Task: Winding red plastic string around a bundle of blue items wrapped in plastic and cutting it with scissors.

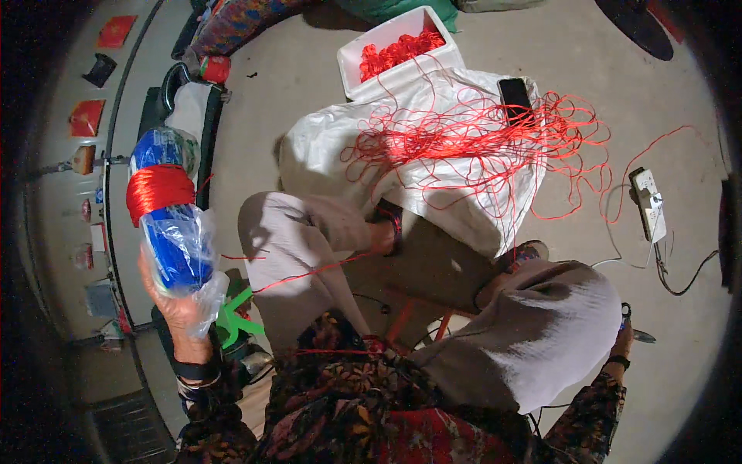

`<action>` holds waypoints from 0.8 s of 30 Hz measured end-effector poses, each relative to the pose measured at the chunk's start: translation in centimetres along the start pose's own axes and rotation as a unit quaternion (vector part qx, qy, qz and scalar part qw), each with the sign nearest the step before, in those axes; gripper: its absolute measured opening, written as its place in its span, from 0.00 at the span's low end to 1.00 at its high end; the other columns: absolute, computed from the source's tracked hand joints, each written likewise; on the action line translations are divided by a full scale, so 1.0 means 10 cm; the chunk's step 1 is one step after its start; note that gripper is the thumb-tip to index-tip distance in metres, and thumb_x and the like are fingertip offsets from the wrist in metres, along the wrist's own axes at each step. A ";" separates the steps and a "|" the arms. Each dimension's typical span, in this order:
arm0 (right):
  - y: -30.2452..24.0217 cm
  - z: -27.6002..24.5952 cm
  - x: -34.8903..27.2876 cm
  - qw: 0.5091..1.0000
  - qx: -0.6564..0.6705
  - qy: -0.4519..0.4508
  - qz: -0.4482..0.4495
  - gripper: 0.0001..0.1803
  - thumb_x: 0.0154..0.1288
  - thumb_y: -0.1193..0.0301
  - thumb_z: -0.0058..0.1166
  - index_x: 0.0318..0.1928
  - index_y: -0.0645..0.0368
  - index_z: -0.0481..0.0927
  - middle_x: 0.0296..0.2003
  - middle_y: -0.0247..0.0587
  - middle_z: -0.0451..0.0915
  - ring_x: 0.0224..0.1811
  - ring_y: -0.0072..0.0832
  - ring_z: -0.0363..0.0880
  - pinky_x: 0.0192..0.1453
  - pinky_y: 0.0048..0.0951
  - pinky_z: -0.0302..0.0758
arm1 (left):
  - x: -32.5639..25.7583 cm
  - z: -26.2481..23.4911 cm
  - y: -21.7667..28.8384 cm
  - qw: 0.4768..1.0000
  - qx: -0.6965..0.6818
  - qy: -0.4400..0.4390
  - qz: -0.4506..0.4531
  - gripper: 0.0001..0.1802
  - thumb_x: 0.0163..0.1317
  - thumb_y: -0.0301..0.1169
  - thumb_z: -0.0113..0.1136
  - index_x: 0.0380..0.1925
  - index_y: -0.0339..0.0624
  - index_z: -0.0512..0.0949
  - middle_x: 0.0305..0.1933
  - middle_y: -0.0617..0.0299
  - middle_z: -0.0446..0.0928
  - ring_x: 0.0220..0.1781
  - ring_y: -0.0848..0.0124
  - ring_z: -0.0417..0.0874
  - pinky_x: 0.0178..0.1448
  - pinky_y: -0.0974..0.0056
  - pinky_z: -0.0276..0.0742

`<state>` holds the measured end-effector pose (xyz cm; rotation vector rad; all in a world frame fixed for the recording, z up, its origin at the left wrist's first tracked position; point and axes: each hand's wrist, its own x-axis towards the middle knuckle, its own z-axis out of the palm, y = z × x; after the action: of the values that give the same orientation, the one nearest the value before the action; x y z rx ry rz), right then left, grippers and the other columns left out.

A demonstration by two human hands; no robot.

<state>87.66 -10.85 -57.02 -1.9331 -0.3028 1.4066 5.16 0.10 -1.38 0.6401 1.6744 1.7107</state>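
One left hand [179,309] clamps a blue spool [171,224]; right hand [623,334]'s grip unclear.

White foam box [402,48] of red cord, dark phone screen [515,99] beside it

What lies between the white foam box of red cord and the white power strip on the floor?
In the head view, between the white foam box and the power strip lie a black phone and loose red cord on a white sack.

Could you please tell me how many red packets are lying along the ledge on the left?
2: one red packet at the ledge's far end, another red packet nearer; more may be hidden in the dark rim.
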 end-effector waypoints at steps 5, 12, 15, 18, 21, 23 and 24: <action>-0.09 0.00 -0.23 0.996 0.085 0.005 -0.022 0.19 0.66 0.63 0.53 0.52 0.61 0.75 0.33 0.34 0.74 0.31 0.23 0.72 0.34 0.25 0.72 | -0.10 -0.13 -0.29 0.927 0.287 -0.056 0.235 0.27 0.62 0.46 0.58 0.60 0.51 0.69 0.58 0.55 0.74 0.55 0.61 0.78 0.55 0.57 0.79; -0.97 0.56 -0.41 0.983 0.164 0.056 -0.067 0.10 0.68 0.65 0.51 0.40 0.59 0.74 0.29 0.31 0.71 0.31 0.22 0.70 0.35 0.24 0.69 | 0.00 -0.47 -0.22 0.993 0.063 0.018 0.097 0.31 0.55 0.40 0.63 0.60 0.46 0.68 0.55 0.56 0.75 0.54 0.62 0.78 0.55 0.56 0.79; -2.05 1.29 -0.65 0.982 0.090 -0.032 -0.161 0.15 0.70 0.65 0.48 0.48 0.64 0.73 0.38 0.36 0.75 0.41 0.27 0.74 0.50 0.25 0.73 | 0.10 -0.79 -0.11 0.990 -0.065 0.121 0.033 0.49 0.39 0.30 0.76 0.65 0.45 0.62 0.58 0.54 0.72 0.55 0.58 0.78 0.56 0.56 0.78; -3.09 1.99 -0.96 0.965 0.161 -0.113 -0.176 0.21 0.72 0.65 0.46 0.60 0.64 0.70 0.40 0.34 0.74 0.41 0.23 0.72 0.55 0.23 0.70 | 0.17 -0.95 -0.08 0.992 -0.042 0.108 0.048 0.52 0.37 0.33 0.78 0.65 0.44 0.61 0.57 0.54 0.72 0.54 0.58 0.78 0.55 0.56 0.78; -4.10 2.91 -1.57 0.942 0.064 -0.240 -0.228 0.21 0.72 0.65 0.47 0.60 0.63 0.70 0.38 0.31 0.73 0.36 0.17 0.67 0.41 0.21 0.67 | 0.34 -1.19 0.06 0.982 -0.137 0.127 0.000 0.43 0.45 0.40 0.72 0.63 0.44 0.65 0.55 0.55 0.74 0.52 0.60 0.79 0.54 0.55 0.78; -4.47 3.71 -2.29 0.914 -0.026 -0.241 -0.326 0.20 0.72 0.65 0.48 0.59 0.62 0.71 0.34 0.28 0.72 0.34 0.14 0.66 0.38 0.17 0.65 | 0.49 -1.43 0.13 0.973 -0.187 0.135 -0.026 0.34 0.54 0.46 0.65 0.60 0.45 0.68 0.53 0.57 0.76 0.50 0.61 0.80 0.54 0.54 0.78; -4.64 4.07 -2.67 0.900 -0.053 -0.269 -0.339 0.19 0.72 0.65 0.48 0.58 0.62 0.70 0.32 0.27 0.72 0.32 0.13 0.67 0.36 0.17 0.65 | 0.56 -1.60 0.14 0.968 -0.205 0.136 -0.039 0.31 0.59 0.48 0.61 0.58 0.45 0.70 0.52 0.58 0.77 0.49 0.62 0.80 0.54 0.54 0.78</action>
<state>50.91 23.93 -12.75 -1.2618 -1.2056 1.4046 -10.51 -6.56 -1.52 0.1483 1.4261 2.0753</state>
